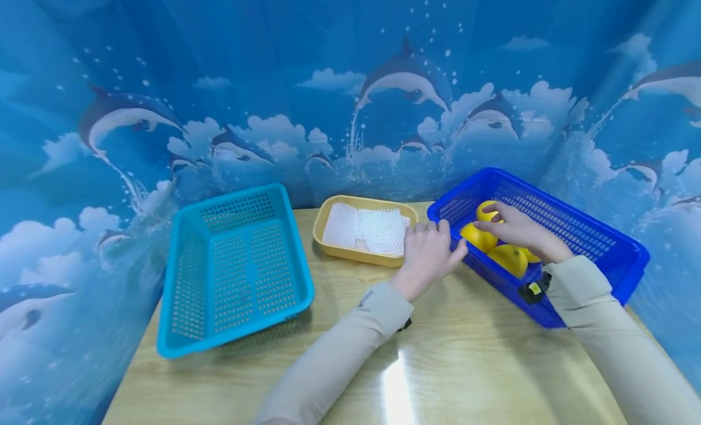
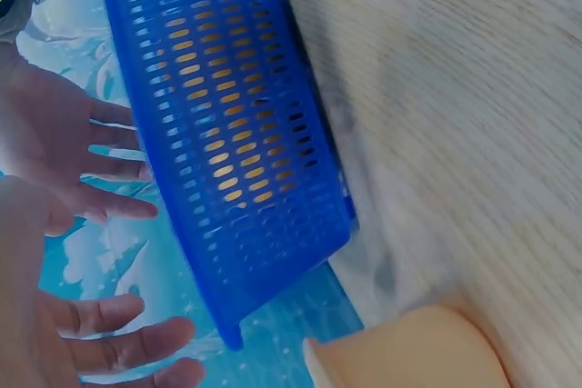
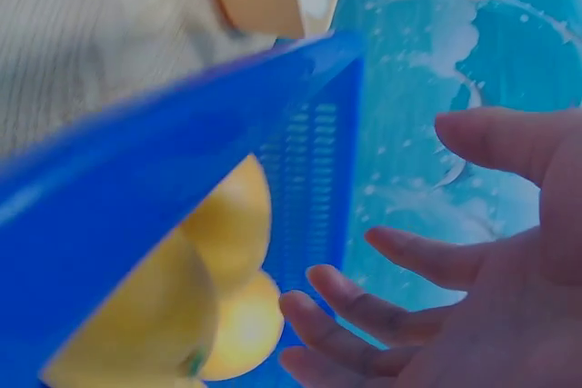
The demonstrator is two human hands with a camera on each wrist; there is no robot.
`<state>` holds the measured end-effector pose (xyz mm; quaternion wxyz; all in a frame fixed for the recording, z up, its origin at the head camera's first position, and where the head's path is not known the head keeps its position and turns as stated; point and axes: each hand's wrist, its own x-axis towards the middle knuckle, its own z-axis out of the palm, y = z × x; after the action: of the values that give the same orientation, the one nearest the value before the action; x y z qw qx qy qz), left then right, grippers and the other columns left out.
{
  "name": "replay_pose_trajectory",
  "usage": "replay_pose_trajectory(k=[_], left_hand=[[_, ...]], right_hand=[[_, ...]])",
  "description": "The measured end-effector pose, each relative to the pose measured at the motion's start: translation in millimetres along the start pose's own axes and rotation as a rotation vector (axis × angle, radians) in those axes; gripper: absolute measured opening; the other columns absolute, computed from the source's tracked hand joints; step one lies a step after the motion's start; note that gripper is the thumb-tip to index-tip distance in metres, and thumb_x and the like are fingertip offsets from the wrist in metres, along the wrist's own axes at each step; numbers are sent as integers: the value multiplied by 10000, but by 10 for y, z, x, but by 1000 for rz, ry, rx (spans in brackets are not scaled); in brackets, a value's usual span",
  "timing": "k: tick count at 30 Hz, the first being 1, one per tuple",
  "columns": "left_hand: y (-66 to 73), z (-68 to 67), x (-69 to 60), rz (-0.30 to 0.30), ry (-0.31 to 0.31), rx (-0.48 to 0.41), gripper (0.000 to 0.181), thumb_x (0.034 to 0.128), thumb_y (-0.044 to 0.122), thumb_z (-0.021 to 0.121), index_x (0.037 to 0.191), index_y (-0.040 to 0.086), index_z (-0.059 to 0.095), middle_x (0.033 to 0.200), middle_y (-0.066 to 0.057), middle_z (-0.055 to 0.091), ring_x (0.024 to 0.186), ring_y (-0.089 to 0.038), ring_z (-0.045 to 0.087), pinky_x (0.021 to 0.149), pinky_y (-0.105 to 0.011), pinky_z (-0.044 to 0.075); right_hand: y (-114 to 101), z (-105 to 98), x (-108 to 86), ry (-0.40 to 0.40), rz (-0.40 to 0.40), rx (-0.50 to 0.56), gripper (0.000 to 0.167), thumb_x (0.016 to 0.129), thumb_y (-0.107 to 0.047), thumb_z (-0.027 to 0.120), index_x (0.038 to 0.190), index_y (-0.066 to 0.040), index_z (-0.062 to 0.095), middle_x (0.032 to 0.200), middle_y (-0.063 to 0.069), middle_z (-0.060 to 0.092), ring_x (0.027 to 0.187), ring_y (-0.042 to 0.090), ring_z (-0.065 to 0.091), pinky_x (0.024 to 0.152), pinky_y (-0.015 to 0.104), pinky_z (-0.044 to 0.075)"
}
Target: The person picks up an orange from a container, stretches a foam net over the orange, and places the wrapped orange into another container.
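Note:
Several yellow fruits (image 1: 509,259) lie in a dark blue basket (image 1: 597,245); in the right wrist view the fruits (image 3: 241,324) show beside its wall. My right hand (image 1: 517,230) hovers over them with spread fingers, holding nothing; the right wrist view shows this hand (image 3: 455,288) with its fingers apart. My left hand (image 1: 429,251) is near the basket's left corner, above the table, with relaxed fingers and nothing held. In the left wrist view the left hand (image 2: 118,338) is beside the basket (image 2: 227,134), fingers extended. Whether it touches the rim, I cannot tell.
A yellow tray (image 1: 350,253) with white foam netting (image 1: 378,230) stands at the back middle of the wooden table (image 1: 438,364). At the left is a turquoise basket (image 1: 249,273). A blue dolphin-print curtain (image 1: 274,66) hangs behind.

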<state>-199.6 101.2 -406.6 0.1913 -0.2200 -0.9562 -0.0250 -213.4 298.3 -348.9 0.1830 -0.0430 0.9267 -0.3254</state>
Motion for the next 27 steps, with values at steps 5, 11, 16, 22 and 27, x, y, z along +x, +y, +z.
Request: replay_pose_trajectory(k=[5, 11, 16, 22, 27], left_hand=[[127, 55, 78, -89, -131, 34, 687, 960, 677, 261, 1114, 144, 666, 1020, -32, 691, 889, -201, 617, 783, -354, 481], [238, 149, 84, -180, -190, 49, 816, 934, 742, 187, 1153, 110, 656, 1098, -65, 668, 979, -220, 591, 826, -376, 462], [324, 267, 56, -232, -194, 42, 819, 913, 764, 203, 1132, 107, 640, 1181, -80, 624, 1034, -237, 520, 854, -386, 431], [463, 336, 40, -251, -203, 12, 851, 908, 774, 190, 1188, 103, 632, 1226, -78, 603, 1150, -260, 503, 947, -438, 412], [533, 340, 41, -259, -187, 18, 818, 902, 779, 193, 1117, 117, 622, 1158, -63, 596, 1112, -253, 522, 936, -448, 417]], right_hand=[[102, -40, 93, -104, 45, 19, 768, 1027, -409, 470, 1505, 107, 159, 1504, 384, 198, 1322, 559, 286, 1042, 687, 291], [220, -14, 152, -165, 78, -29, 759, 1006, -414, 495, 1491, 92, 205, 1474, 395, 247, 1306, 558, 315, 1028, 674, 320], [261, 9, 182, -170, 76, -63, 770, 998, -423, 511, 1500, 79, 212, 1485, 398, 224, 1306, 547, 317, 1030, 678, 311], [236, 39, 195, -176, 70, -88, 775, 984, -389, 520, 1504, 87, 198, 1488, 437, 134, 1308, 562, 291, 1030, 671, 321], [191, 53, 196, -199, 81, -154, 773, 986, -381, 500, 1514, 87, 185, 1497, 459, 34, 1365, 599, 90, 1060, 732, 193]])
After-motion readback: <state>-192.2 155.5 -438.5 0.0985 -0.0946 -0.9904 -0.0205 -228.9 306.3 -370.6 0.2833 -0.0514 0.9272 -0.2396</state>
